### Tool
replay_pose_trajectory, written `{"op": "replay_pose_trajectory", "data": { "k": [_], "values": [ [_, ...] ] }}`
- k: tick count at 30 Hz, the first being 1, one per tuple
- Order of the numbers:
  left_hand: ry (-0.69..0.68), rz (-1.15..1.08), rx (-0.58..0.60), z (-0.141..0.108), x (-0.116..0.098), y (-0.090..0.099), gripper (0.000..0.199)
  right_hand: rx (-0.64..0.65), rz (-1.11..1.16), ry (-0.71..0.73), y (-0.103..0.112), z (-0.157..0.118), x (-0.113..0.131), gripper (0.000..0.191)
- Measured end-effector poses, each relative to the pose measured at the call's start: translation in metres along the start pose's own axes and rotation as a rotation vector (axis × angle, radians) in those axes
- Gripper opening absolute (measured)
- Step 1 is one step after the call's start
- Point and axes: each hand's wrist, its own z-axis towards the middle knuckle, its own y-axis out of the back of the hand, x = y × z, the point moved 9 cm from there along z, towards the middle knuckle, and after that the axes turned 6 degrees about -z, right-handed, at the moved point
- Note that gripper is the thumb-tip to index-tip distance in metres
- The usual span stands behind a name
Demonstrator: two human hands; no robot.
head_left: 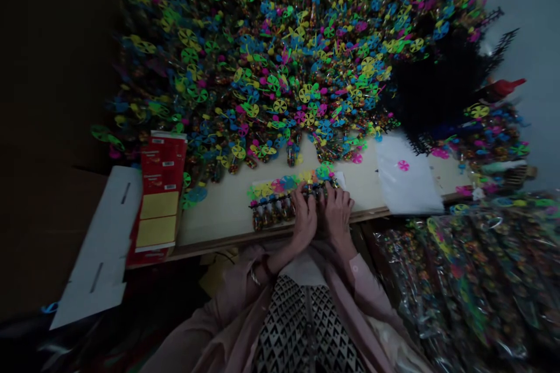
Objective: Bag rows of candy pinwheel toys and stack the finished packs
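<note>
Hundreds of pinwheel-topped candy tubes (262, 52) pile across the far side of the table (219, 215) at 12 o'clock, with bulging clear plastic bags (455, 285) below it at 4 o'clock, a stack of red cartons (163, 157) at 10 o'clock and a white sheet (405, 175) at 2 o'clock. At the table's near edge, a short row of tubes (271, 213) lies at 12 o'clock. The left hand (303, 215) and right hand (336, 213) sit close together, their fingers closed on the row's right end.
</note>
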Motion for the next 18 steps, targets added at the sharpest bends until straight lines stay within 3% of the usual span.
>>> {"op": "replay_pose_trajectory", "data": {
  "k": [9, 15, 18],
  "values": [
    [0.076, -0.085, -0.020, 0.000, 0.011, 0.001, 0.035, 0.014, -0.038, 0.023, -0.012, 0.004, -0.003, 0.039],
    [0.088, -0.185, 0.031, 0.000, 0.014, -0.015, 0.036, -0.115, 0.109, -0.051, 0.026, -0.008, -0.013, 0.034],
    [0.115, -0.231, 0.053, 0.004, 0.016, -0.024, 0.036, -0.055, 0.266, -0.036, 0.035, -0.018, -0.010, 0.036]
  ]
}}
